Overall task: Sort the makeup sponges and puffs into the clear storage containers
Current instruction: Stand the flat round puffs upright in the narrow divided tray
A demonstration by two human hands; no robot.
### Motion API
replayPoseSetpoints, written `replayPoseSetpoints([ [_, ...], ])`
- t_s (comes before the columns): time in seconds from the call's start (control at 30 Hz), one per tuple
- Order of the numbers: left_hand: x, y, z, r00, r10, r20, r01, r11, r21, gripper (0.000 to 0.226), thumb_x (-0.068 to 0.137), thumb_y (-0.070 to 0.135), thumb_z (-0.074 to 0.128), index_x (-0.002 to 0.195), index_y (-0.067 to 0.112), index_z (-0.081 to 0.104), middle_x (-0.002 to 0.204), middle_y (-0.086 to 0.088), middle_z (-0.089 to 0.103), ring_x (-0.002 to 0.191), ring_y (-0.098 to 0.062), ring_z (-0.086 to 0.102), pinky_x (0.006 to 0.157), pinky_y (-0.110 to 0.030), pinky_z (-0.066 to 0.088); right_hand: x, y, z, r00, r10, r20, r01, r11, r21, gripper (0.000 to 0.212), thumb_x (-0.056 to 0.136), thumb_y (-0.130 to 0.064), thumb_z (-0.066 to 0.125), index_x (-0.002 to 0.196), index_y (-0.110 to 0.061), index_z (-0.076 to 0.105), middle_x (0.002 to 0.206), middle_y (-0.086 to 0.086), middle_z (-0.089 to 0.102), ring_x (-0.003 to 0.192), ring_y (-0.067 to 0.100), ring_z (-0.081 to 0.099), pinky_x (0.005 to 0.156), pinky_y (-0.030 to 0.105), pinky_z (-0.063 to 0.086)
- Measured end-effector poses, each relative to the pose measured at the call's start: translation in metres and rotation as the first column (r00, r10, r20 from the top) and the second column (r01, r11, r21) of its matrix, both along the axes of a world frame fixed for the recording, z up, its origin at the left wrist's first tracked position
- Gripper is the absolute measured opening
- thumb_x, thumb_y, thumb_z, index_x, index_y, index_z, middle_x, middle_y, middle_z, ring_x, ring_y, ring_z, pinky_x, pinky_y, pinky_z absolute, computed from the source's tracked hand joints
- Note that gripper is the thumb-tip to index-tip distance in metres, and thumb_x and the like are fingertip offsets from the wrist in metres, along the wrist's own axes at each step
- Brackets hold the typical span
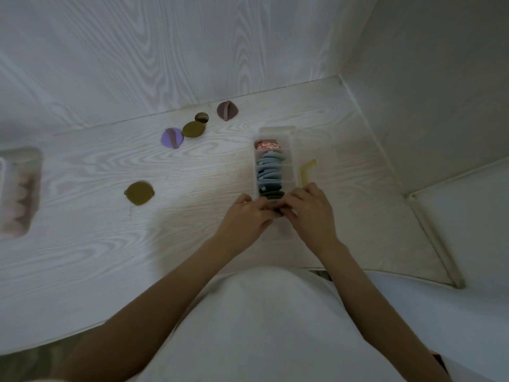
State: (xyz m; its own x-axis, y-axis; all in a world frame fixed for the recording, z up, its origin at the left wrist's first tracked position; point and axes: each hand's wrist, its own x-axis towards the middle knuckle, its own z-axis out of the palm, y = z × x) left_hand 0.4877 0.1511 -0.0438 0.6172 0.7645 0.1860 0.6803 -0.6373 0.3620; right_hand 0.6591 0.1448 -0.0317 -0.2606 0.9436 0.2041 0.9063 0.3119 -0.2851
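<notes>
We see both hands, left (249, 213) and right (309, 208), meeting at near end of container (289, 172); grip on dark puff (272, 194) unclear. Loose puffs (139, 193) lie left on table (110, 244).

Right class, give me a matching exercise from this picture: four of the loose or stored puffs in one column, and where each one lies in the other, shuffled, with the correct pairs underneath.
Things
1. purple puff
2. mauve puff
3. lone olive puff
4. blue puffs

Places
A. on the table, nearest the back wall
B. standing in the clear container
C. alone on the table, left of the hands
D. beside an olive puff, left of it

Pairs: 1-D, 2-A, 3-C, 4-B
</notes>
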Motion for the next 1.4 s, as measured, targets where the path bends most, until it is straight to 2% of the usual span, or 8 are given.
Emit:
replayPoseSetpoints([
  [0.13, -0.016, 0.002, -0.004, 0.998, 0.054, 0.020, -0.054, 0.998, 0.009, 0.017, 0.079, 0.017, 0.057, 0.092, 0.015, 0.067, 0.099, -0.006, 0.067, 0.069, -0.022, 0.064, 0.076, -0.026, 0.033, -0.016, 0.002, 0.000, 1.000, 0.010, -0.012, -0.011, 0.990, -0.139, 0.013, 0.080, -0.024, 0.069, 0.093, -0.025, 0.073, 0.075, 0.000, 0.070, 0.069, 0.020, 0.060, 0.060, 0.025, 0.042],
  [0.23, -0.021, 0.003, -0.005, 0.995, 0.098, 0.024, -0.097, 0.995, -0.028, 0.033, 0.070, 0.008, 0.074, 0.101, 0.010, 0.061, 0.108, -0.010, 0.064, 0.078, -0.025, 0.065, 0.079, -0.027, 0.034, -0.019, 0.007, 0.002, 0.987, -0.026, -0.158, -0.020, 0.958, -0.286, 0.017, 0.086, -0.020, 0.063, 0.102, -0.018, 0.068, 0.089, 0.005, 0.073, 0.079, 0.023, 0.067, 0.068, 0.031, 0.050],
  [0.37, -0.033, 0.005, -0.004, 0.995, 0.096, 0.013, -0.095, 0.994, -0.050, 0.031, 0.080, 0.017, 0.047, 0.109, 0.017, 0.059, 0.118, -0.004, 0.061, 0.091, -0.020, 0.063, 0.079, -0.026, 0.036, -0.018, 0.015, 0.012, 0.916, -0.074, -0.393, -0.086, 0.923, -0.374, 0.013, 0.086, -0.011, 0.064, 0.097, -0.015, 0.058, 0.089, -0.003, 0.071, 0.080, 0.008, 0.065, 0.074, 0.019, 0.051],
  [0.6, -0.036, 0.007, -0.006, 0.996, 0.084, -0.027, -0.084, 0.996, -0.003, 0.031, 0.085, 0.018, 0.042, 0.107, 0.019, 0.064, 0.105, -0.001, 0.068, 0.082, -0.020, 0.064, 0.076, -0.026, 0.034, -0.015, 0.056, 0.036, 0.905, 0.015, -0.425, -0.165, 0.933, -0.319, 0.005, 0.087, -0.013, 0.062, 0.091, -0.012, 0.058, 0.080, -0.004, 0.066, 0.073, 0.004, 0.060, 0.064, 0.014, 0.045],
  [0.8, -0.045, 0.015, -0.008, 0.994, 0.055, -0.096, -0.053, 0.998, 0.026, 0.030, 0.083, 0.011, 0.051, 0.105, 0.024, 0.066, 0.103, 0.003, 0.067, 0.082, -0.018, 0.063, 0.075, -0.026, 0.034, -0.051, 0.167, 0.040, 0.959, 0.184, -0.216, -0.225, 0.956, -0.187, 0.021, 0.089, -0.010, 0.054, 0.107, -0.015, 0.065, 0.103, 0.004, 0.066, 0.091, 0.017, 0.061, 0.076, 0.025, 0.046],
  [1.0, -0.065, 0.026, -0.003, 0.990, 0.116, -0.075, -0.112, 0.992, 0.057, 0.032, 0.078, 0.006, 0.061, 0.102, 0.026, 0.068, 0.102, 0.004, 0.067, 0.079, -0.016, 0.063, 0.075, -0.026, 0.034, -0.111, 0.257, -0.005, 0.942, 0.331, 0.057, -0.283, 0.874, -0.396, 0.035, 0.093, -0.011, 0.048, 0.127, -0.011, 0.055, 0.129, 0.015, 0.047, 0.114, 0.027, 0.048, 0.092, 0.030, 0.039],
  [1.2, -0.071, 0.033, -0.008, 0.994, 0.099, -0.055, -0.097, 0.995, 0.038, 0.025, 0.081, 0.010, 0.065, 0.102, 0.024, 0.068, 0.107, 0.007, 0.067, 0.089, -0.015, 0.063, 0.078, -0.025, 0.036, -0.124, 0.272, -0.012, 0.964, 0.231, 0.132, -0.155, 0.892, -0.424, 0.014, 0.086, -0.005, 0.058, 0.096, 0.002, 0.066, 0.103, 0.019, 0.064, 0.095, 0.032, 0.060, 0.073, 0.030, 0.043],
  [1.4, -0.072, 0.035, -0.006, 0.995, 0.090, -0.047, -0.088, 0.996, 0.027, 0.021, 0.086, 0.014, 0.058, 0.101, 0.025, 0.068, 0.101, 0.008, 0.069, 0.084, -0.014, 0.064, 0.077, -0.026, 0.037, -0.100, 0.220, 0.028, 0.969, -0.018, -0.246, -0.070, 0.937, -0.343, 0.042, 0.065, -0.036, 0.082, 0.082, -0.010, 0.054, 0.075, -0.001, 0.057, 0.064, 0.011, 0.049, 0.057, 0.023, 0.038],
])
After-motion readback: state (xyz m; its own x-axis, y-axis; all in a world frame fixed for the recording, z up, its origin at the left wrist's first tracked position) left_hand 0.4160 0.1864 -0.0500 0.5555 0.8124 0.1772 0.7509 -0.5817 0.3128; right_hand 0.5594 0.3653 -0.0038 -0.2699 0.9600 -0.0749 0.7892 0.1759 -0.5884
